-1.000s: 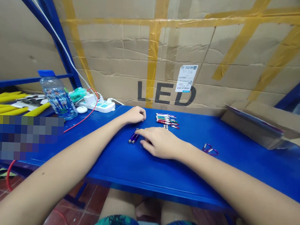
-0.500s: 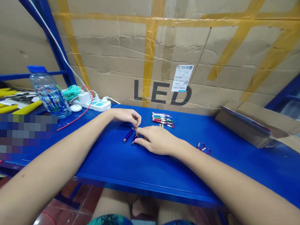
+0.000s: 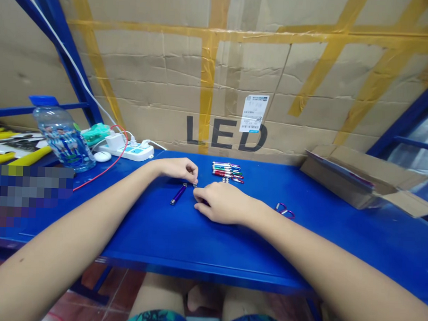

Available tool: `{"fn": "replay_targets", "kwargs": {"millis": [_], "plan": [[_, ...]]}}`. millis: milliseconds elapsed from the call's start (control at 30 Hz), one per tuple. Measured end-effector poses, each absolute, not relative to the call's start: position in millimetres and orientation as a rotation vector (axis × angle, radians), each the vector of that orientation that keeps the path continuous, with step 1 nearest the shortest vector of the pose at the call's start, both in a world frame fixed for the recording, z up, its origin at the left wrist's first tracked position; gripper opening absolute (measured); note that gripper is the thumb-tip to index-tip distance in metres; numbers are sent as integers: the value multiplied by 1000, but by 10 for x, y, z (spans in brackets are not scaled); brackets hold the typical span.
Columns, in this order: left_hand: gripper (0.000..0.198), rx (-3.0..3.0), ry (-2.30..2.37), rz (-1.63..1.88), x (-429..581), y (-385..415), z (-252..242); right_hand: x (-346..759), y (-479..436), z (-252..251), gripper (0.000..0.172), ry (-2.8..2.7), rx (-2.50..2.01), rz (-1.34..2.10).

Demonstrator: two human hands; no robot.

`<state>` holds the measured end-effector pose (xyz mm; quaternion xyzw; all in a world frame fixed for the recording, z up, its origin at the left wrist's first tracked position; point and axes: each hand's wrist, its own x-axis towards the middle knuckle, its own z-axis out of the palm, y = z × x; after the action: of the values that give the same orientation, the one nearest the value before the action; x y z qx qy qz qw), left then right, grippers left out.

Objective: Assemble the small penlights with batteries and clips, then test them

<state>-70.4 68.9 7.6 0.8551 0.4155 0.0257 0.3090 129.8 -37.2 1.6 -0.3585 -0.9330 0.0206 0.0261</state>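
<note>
My left hand (image 3: pixel 176 169) rests on the blue table (image 3: pixel 154 233) with its fingers curled down, close to a small silver metal piece (image 3: pixel 195 184). Below it lies a purple penlight (image 3: pixel 179 194), tilted across the tabletop and apart from both hands. My right hand (image 3: pixel 221 204) is curled on the table to the right, its fingers near that silver piece. Whatever is under its palm is hidden. Just beyond it lies a small group of multicoloured penlights (image 3: pixel 227 172). A purple carabiner (image 3: pixel 285 211) lies further right.
A plastic water bottle (image 3: pixel 64 137), white power strip (image 3: pixel 127 151), white computer mouse (image 3: pixel 102 156) and red cable (image 3: pixel 100 169) stand at the table's far left. An open cardboard box (image 3: pixel 351 183) lies at the right. Taped cardboard forms the wall behind.
The second purple penlight beside the first has gone from view, with my right hand now over that spot. The remaining penlight lies slightly further left. The whole view has shifted a little.
</note>
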Motion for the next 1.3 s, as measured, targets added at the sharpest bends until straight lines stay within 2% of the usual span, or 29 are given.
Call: {"fn": "replay_targets", "kwargs": {"millis": [100,167,333,433,533,867,1133,1300], "plan": [[29,2305,1085,65,-660,660,62,1503,-396,97,10,-2871,-1136,186],[33,2335,1052,61,-599,608,53,1701,-363,128,13,-2719,-1251,196],[34,2415,1004,130,-350,388,36,2144,-139,104,34,-2378,-1380,154],[32,2581,1009,313,-215,284,9,2239,-38,68,26,-2329,-1355,140],[40,2738,991,424,-143,253,-36,2223,-25,48,22,-2334,-1329,146],[52,2954,965,228,-103,260,-124,2091,-145,53,20,-2380,-1292,139],[48,2969,958,163,-103,238,-55,2111,-143,64,17,-2386,-1302,142],[48,2968,951,155,-151,200,-14,2103,-124,37,12,-2361,-1306,288]]}}
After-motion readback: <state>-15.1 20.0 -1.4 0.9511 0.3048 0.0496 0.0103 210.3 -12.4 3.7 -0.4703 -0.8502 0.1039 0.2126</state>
